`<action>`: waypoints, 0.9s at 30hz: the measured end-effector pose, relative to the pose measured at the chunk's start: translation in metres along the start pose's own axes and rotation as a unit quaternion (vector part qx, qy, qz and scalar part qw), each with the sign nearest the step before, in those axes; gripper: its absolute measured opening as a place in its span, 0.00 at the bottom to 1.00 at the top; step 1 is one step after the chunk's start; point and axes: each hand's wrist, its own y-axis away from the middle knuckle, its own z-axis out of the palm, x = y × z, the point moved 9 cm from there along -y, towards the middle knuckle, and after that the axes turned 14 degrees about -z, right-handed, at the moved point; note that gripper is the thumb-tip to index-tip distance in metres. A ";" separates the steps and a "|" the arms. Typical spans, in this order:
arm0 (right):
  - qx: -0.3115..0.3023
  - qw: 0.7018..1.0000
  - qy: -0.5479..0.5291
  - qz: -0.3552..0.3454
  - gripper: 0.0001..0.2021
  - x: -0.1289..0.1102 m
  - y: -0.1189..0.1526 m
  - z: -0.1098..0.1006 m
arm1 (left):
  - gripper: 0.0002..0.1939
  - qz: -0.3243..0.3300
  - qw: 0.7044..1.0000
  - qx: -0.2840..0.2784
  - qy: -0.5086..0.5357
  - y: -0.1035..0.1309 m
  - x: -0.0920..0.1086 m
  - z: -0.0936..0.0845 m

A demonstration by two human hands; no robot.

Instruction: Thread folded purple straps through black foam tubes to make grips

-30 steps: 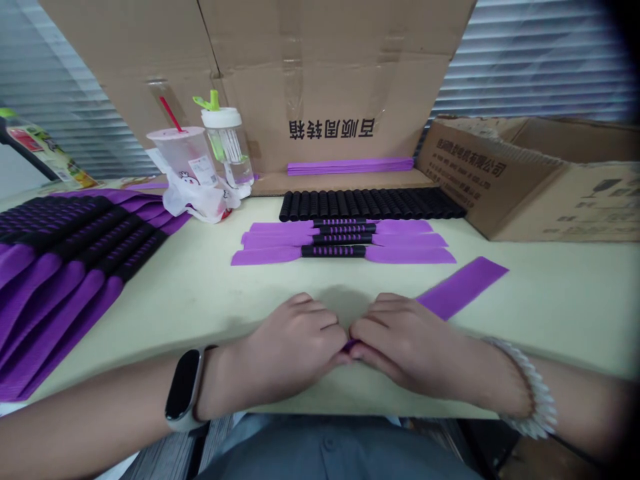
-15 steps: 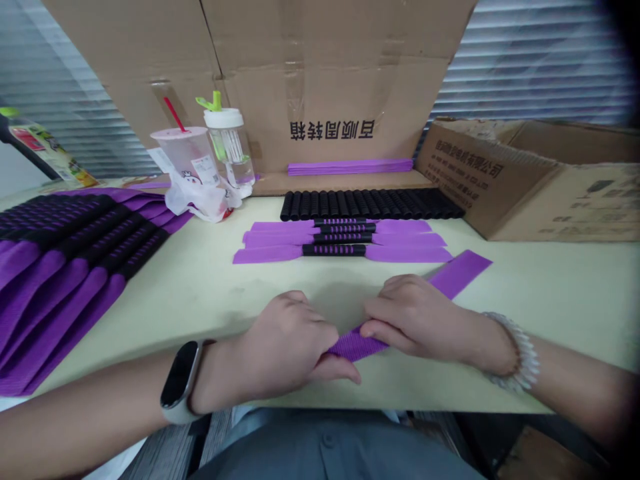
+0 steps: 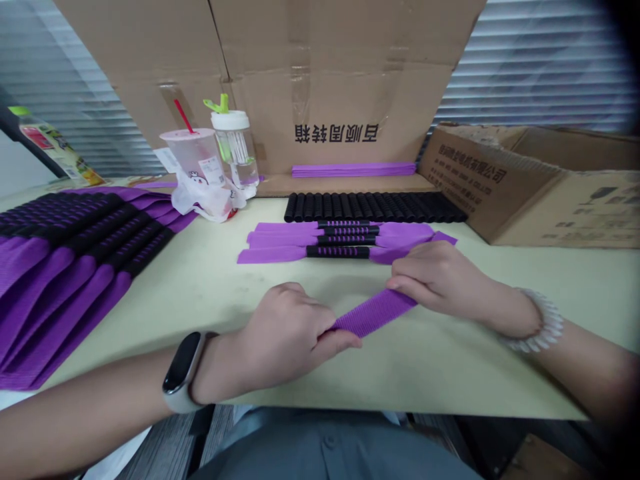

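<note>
A purple ribbed strap (image 3: 376, 312) stretches between my two hands, above the near part of the table. My left hand (image 3: 287, 337) is closed on its lower left end, thumb pressed along it. Farther up the strap, my right hand (image 3: 440, 280) pinches it, and a short tail shows beyond the knuckles. Just behind the right hand lie several purple straps with black slotted grips (image 3: 337, 252), side by side. A row of black ribbed tubes (image 3: 375, 207) lies behind those.
At left is a large pile of purple straps with black grips (image 3: 60, 267). A lidded cup (image 3: 193, 150), a water bottle (image 3: 235, 150) and a drink bottle (image 3: 60, 150) stand behind. An open cardboard box (image 3: 525, 183) sits right; flat purple straps (image 3: 353, 170) lie at the back.
My right hand has moved up and to the right along with its grip, and more of the strap shows between my hands. The left hand has barely moved.
</note>
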 end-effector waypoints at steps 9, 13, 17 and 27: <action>0.013 0.999 0.003 0.040 0.26 0.021 0.007 -0.009 | 0.30 -0.017 1.000 -0.007 0.001 0.000 -0.005 -0.002; 0.025 0.999 -0.011 0.046 0.24 0.027 0.010 -0.013 | 0.30 -0.028 1.000 -0.008 -0.003 -0.001 -0.008 -0.002; 0.025 0.999 -0.003 0.047 0.23 0.032 0.013 -0.015 | 0.30 -0.048 0.999 -0.013 -0.001 -0.001 -0.013 0.001; 0.014 0.996 0.019 0.090 0.24 0.047 0.022 -0.018 | 0.29 -0.127 0.991 -0.048 0.015 -0.006 -0.028 0.005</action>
